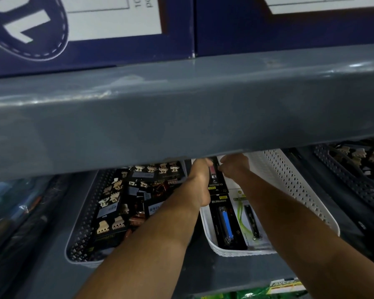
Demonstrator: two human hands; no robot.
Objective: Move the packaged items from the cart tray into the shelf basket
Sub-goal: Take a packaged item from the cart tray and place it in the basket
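A white perforated shelf basket [294, 186] sits on the grey shelf. In it lie a black pack with a blue clipper [225, 225] and a white-and-green pack with a dark clipper [249, 221]. Further back is a black pack with a pink item [214, 180]. Both arms reach deep into the basket. My left hand [200, 169] and my right hand [233, 166] pinch the far end of the pink-item pack from either side. The fingertips are partly hidden under the upper shelf's edge. The cart tray is out of view.
The grey upper shelf edge [181, 117] hangs low across the view, with blue and white boxes [95, 29] above it. A grey basket of hair-clip packs [121, 203] stands to the left, a dark basket of clips [358, 169] to the right.
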